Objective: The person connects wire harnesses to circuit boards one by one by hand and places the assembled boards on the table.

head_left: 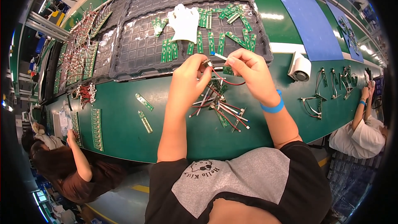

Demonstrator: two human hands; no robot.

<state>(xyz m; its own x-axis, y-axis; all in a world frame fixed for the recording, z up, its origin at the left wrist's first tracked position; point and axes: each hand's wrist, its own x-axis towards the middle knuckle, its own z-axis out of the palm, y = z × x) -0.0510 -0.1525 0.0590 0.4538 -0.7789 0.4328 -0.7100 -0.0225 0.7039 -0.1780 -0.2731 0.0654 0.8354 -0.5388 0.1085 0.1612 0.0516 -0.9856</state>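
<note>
My left hand is closed in a pinch on a small circuit board, seen nearly edge-on. A red wire loops from it toward my right hand. Between thumb and fingers, that hand grips a white flat ribbon cable with a blue tip, pointing toward the left hand. A bit of green board shows beside the right fingers; whether they hold it I cannot tell. On the table just below both hands lies a heap of boards with red, black and white cables.
A black compartment tray holds several green boards and a white glove. Wired boards crowd the left. Two loose boards and a board panel lie nearer. A white fan-like device stands right. Co-workers sit on both sides.
</note>
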